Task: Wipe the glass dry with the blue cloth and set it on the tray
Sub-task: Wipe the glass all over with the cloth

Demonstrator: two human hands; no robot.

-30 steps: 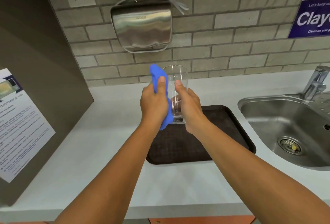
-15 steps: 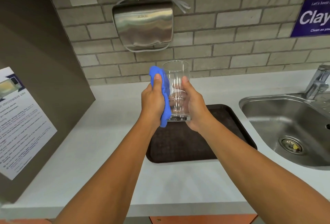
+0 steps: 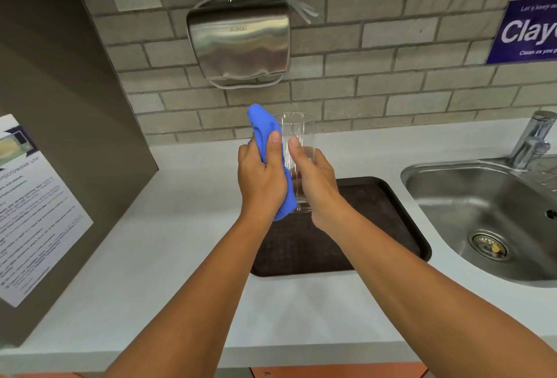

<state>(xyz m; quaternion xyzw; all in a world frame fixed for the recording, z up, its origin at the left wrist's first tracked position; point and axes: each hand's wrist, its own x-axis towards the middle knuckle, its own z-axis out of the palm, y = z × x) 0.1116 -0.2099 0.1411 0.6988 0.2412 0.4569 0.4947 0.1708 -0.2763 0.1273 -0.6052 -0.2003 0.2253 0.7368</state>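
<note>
A clear drinking glass (image 3: 297, 130) is held upright in the air above the far edge of the dark brown tray (image 3: 388, 224). My right hand (image 3: 316, 178) grips its right side. My left hand (image 3: 260, 178) presses the blue cloth (image 3: 263, 124) against the glass's left side. The cloth sticks up above my fingers and hangs below my palm. The lower part of the glass is hidden behind both hands.
The tray lies on a pale counter (image 3: 150, 257). A steel sink (image 3: 482, 221) with a tap (image 3: 533, 139) is to the right. A metal hand dryer (image 3: 239, 43) hangs on the brick wall. A grey cabinet side with a paper notice (image 3: 33, 206) stands at the left.
The cloth in my left hand has slid up along the glass's left side. My right hand has shifted on the glass, covering more of its lower part.
</note>
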